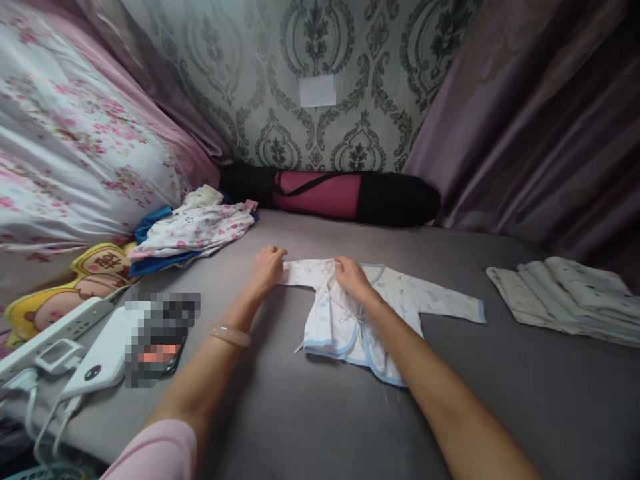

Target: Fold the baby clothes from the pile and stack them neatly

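A small white baby shirt (320, 327) with light blue trim and thin ties lies spread on the grey surface. My left hand (269, 270) has its fingers closed on the cuff of the shirt's left-hand sleeve, which is stretched out sideways. At the shoulder of that same sleeve, my right hand (351, 277) pinches the cloth. The other sleeve reaches out to the right, its blue cuff flat on the surface. My right forearm covers part of the shirt's front. A pale bangle sits on my left wrist.
Folded cloths (565, 300) lie at the right. At the left are a clothes pile (200, 227), a yellow cushion (95, 280), a power strip (65, 333), a white power bank (107, 350) with cables and a blurred phone. A black-and-red long bag (320, 195) lies along the wall.
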A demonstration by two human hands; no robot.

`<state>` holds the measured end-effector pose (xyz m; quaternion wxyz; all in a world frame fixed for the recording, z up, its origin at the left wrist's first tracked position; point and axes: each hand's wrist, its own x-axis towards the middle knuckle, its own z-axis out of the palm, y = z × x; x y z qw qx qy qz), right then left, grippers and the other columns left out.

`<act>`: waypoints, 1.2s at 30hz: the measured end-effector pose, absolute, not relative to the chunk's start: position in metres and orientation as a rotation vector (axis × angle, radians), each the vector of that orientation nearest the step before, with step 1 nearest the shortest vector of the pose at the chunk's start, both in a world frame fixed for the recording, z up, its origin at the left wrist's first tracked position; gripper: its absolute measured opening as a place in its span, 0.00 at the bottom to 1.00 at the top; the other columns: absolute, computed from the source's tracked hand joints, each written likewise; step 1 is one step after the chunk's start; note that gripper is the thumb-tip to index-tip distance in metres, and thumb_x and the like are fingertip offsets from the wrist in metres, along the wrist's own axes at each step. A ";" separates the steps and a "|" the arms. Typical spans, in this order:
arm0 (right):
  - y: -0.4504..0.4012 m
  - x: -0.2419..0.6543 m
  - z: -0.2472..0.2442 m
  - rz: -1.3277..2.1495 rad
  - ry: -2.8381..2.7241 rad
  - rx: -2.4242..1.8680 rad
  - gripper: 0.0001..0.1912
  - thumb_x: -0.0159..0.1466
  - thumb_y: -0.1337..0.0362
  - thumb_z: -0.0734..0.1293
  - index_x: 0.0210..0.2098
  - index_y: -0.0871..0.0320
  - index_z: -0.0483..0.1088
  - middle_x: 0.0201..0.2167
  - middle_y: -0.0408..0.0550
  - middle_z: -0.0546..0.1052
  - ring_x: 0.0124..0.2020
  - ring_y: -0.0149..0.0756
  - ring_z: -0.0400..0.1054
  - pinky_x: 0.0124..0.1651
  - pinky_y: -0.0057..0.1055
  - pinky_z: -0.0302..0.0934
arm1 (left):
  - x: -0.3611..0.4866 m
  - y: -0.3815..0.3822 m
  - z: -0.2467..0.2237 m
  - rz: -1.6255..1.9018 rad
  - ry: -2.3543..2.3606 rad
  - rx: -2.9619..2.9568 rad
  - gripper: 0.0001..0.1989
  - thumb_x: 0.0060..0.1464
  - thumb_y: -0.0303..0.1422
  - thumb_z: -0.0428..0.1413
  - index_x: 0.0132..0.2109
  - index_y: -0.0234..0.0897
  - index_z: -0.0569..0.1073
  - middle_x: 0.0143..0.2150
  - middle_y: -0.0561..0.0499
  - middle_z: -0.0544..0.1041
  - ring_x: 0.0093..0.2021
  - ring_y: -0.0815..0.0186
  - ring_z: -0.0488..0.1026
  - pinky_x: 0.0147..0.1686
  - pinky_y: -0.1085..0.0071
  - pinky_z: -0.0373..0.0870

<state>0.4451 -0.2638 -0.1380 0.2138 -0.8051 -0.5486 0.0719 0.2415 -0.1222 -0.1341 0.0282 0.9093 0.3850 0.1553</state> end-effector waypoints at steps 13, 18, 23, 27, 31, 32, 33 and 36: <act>-0.263 0.468 -0.123 0.457 -1.239 -2.662 0.18 0.63 0.56 0.61 0.44 0.59 0.76 0.46 0.59 0.77 0.49 0.45 0.71 0.44 0.32 0.61 | 0.316 -0.139 -0.167 0.680 0.475 2.630 0.12 0.60 0.26 0.45 0.39 0.33 0.75 0.39 0.43 0.76 0.40 0.62 0.72 0.43 0.67 0.67; -0.268 0.466 -0.118 0.448 -1.354 -2.603 0.15 0.64 0.62 0.60 0.46 0.60 0.74 0.47 0.58 0.76 0.51 0.43 0.69 0.46 0.30 0.60 | 0.316 -0.141 -0.174 0.733 0.472 2.566 0.11 0.59 0.27 0.47 0.44 0.34 0.72 0.41 0.43 0.75 0.42 0.62 0.71 0.45 0.66 0.67; -0.277 0.463 -0.119 0.362 -1.338 -2.657 0.17 0.67 0.66 0.56 0.52 0.64 0.67 0.47 0.61 0.75 0.50 0.44 0.70 0.47 0.32 0.60 | 0.317 -0.145 -0.177 0.753 0.416 2.602 0.13 0.61 0.31 0.45 0.48 0.33 0.70 0.45 0.40 0.73 0.46 0.60 0.70 0.49 0.63 0.67; -0.280 0.464 -0.123 0.260 -1.341 -2.658 0.16 0.66 0.68 0.56 0.52 0.64 0.66 0.47 0.61 0.74 0.51 0.45 0.69 0.48 0.33 0.60 | 0.319 -0.145 -0.177 0.684 0.482 2.702 0.13 0.61 0.31 0.45 0.49 0.32 0.69 0.47 0.38 0.71 0.51 0.57 0.67 0.54 0.57 0.64; -0.274 0.471 -0.124 0.303 -1.325 -2.585 0.18 0.62 0.70 0.59 0.50 0.60 0.69 0.50 0.57 0.74 0.53 0.43 0.67 0.48 0.31 0.60 | 0.317 -0.146 -0.174 0.699 0.555 2.671 0.16 0.58 0.31 0.49 0.53 0.32 0.67 0.54 0.36 0.68 0.56 0.56 0.65 0.56 0.58 0.63; -0.271 0.473 -0.124 0.337 -1.335 -2.556 0.17 0.61 0.70 0.61 0.49 0.58 0.71 0.50 0.56 0.74 0.53 0.43 0.67 0.47 0.30 0.60 | 0.316 -0.147 -0.173 0.724 0.560 2.661 0.16 0.58 0.30 0.50 0.53 0.32 0.67 0.55 0.37 0.67 0.56 0.57 0.65 0.55 0.59 0.63; -0.266 0.474 -0.123 0.377 -1.341 -2.534 0.17 0.60 0.69 0.62 0.47 0.58 0.72 0.49 0.54 0.75 0.52 0.43 0.67 0.47 0.29 0.60 | 0.316 -0.148 -0.172 0.747 0.564 2.655 0.15 0.58 0.30 0.50 0.52 0.33 0.69 0.55 0.38 0.68 0.55 0.57 0.66 0.55 0.60 0.63; -0.253 0.474 -0.122 0.449 -1.271 -2.532 0.15 0.62 0.58 0.62 0.41 0.58 0.76 0.44 0.55 0.77 0.48 0.44 0.70 0.44 0.30 0.61 | 0.317 -0.156 -0.168 0.726 0.536 2.672 0.11 0.59 0.31 0.48 0.44 0.35 0.73 0.48 0.42 0.72 0.48 0.60 0.69 0.51 0.63 0.65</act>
